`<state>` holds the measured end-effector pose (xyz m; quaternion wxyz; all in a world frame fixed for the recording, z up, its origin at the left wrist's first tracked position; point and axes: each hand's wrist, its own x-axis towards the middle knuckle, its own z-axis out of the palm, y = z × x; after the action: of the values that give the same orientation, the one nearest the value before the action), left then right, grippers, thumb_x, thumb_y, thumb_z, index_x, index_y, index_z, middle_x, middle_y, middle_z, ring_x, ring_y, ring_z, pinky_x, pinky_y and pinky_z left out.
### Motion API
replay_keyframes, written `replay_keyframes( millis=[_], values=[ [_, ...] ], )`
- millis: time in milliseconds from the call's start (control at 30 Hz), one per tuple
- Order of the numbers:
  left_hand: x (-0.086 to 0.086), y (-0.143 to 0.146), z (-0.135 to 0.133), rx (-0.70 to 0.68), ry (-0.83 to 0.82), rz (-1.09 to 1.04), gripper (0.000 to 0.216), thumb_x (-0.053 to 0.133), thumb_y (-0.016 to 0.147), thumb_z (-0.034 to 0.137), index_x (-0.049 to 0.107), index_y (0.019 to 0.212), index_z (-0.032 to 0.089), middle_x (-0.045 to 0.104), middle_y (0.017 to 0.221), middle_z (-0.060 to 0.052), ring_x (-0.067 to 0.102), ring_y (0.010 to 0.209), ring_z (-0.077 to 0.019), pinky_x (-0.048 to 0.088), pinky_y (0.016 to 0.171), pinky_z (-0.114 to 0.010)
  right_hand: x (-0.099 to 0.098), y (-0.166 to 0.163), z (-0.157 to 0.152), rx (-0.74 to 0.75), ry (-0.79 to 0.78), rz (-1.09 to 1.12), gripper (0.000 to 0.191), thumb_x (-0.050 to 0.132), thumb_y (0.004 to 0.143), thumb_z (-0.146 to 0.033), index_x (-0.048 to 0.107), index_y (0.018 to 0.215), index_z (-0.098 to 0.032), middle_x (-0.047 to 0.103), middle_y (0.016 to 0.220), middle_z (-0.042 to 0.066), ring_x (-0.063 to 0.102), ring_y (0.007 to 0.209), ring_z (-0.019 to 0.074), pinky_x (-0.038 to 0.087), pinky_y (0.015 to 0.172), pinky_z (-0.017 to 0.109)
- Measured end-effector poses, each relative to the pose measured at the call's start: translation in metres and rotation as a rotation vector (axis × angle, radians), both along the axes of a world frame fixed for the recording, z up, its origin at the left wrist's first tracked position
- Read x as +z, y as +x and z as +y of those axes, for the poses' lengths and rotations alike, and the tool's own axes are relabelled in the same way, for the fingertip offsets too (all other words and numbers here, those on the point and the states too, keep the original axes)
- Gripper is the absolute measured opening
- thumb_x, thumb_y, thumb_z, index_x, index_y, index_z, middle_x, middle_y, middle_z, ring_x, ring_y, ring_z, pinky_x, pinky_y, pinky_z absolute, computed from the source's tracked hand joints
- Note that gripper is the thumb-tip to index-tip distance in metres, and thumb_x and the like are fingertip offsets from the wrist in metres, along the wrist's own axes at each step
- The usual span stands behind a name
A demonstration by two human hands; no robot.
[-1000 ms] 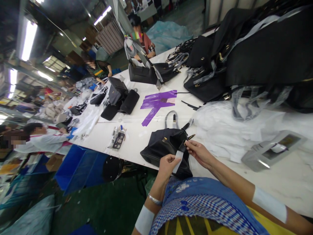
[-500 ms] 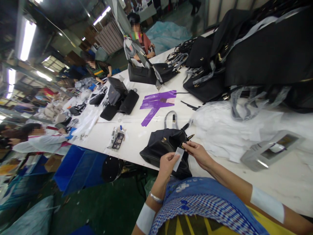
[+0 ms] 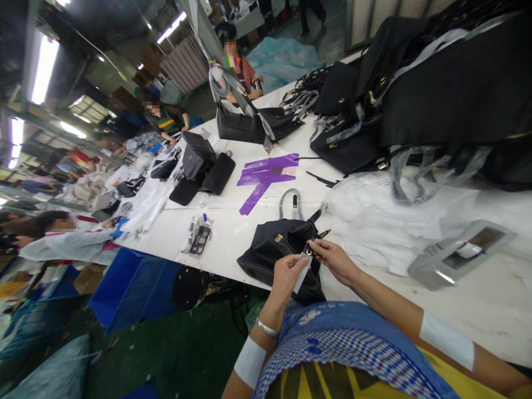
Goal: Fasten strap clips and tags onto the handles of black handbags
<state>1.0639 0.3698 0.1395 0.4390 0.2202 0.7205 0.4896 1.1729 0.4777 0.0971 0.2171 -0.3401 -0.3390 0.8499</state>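
A black handbag [image 3: 260, 249] with a gold clasp rests at the table's front edge, close to my body. My left hand [image 3: 286, 274] is closed, pinching a pale, translucent strip [image 3: 302, 278] between thumb and fingers. The strip's upper end lies against a small gold ring-shaped fitting [image 3: 309, 251] on the bag's side. At that fitting, my right hand [image 3: 334, 257] is closed in a pinch, thumb and forefinger on it. Whether the strip wraps around the fitting I cannot tell. A plastic-wrapped handle [image 3: 290, 200] stands up behind the bag.
White wrapping sheets [image 3: 366, 221] and a grey tape-like roll [image 3: 459, 255] lie to the right. Black bags [image 3: 453, 88] are heaped behind them. Purple tape [image 3: 266, 174] marks the table; a small black case [image 3: 200, 239] sits left. Blue bins [image 3: 137, 288] stand below; co-workers sit further along.
The strip in my left hand has come up against the gold fitting, partly covering the area below it. My hands have drawn slightly closer together. The bag stays in place.
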Motion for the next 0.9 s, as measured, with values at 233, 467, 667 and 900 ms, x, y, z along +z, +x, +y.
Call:
replay_keyframes(
  millis=[233,467,667,900],
  values=[
    [-0.004,0.001,-0.001,-0.004,0.000,-0.082,0.032,0.076,0.070,0.036,0.074,0.091,0.013,0.075,0.082,-0.010,0.070,0.075,-0.0225,0.052,0.066,-0.028,-0.006,-0.002,0.000,-0.116,0.207,-0.142,0.034,0.076,0.068,-0.048,0.074,0.081,-0.017,0.069,0.077,0.003,0.055,0.067,0.0141,0.041,0.064,0.028],
    [-0.007,0.001,0.000,0.002,0.019,-0.117,0.034,0.076,0.070,0.035,0.074,0.096,0.013,0.075,0.087,-0.012,0.071,0.081,-0.0241,0.053,0.069,-0.029,-0.009,-0.004,-0.004,-0.153,0.247,-0.140,0.032,0.077,0.066,-0.046,0.073,0.080,-0.018,0.070,0.079,0.004,0.059,0.075,0.0177,0.043,0.071,0.029],
    [-0.004,0.003,0.008,0.036,0.034,-0.104,0.034,0.074,0.073,0.036,0.074,0.097,0.012,0.075,0.087,-0.011,0.071,0.078,-0.0222,0.053,0.070,-0.029,0.000,0.000,-0.008,-0.040,0.255,-0.086,0.030,0.074,0.070,-0.049,0.071,0.071,-0.018,0.064,0.068,0.001,0.054,0.066,0.0148,0.040,0.065,0.028],
    [-0.003,0.002,0.015,-0.007,0.039,-0.060,0.032,0.073,0.073,0.040,0.074,0.089,0.012,0.075,0.080,-0.010,0.070,0.074,-0.0212,0.053,0.068,-0.028,-0.011,-0.010,0.018,-0.078,-0.119,-0.049,0.033,0.073,0.070,-0.051,0.075,0.087,-0.022,0.064,0.076,0.002,0.052,0.067,0.0116,0.039,0.057,0.023]
  ],
)
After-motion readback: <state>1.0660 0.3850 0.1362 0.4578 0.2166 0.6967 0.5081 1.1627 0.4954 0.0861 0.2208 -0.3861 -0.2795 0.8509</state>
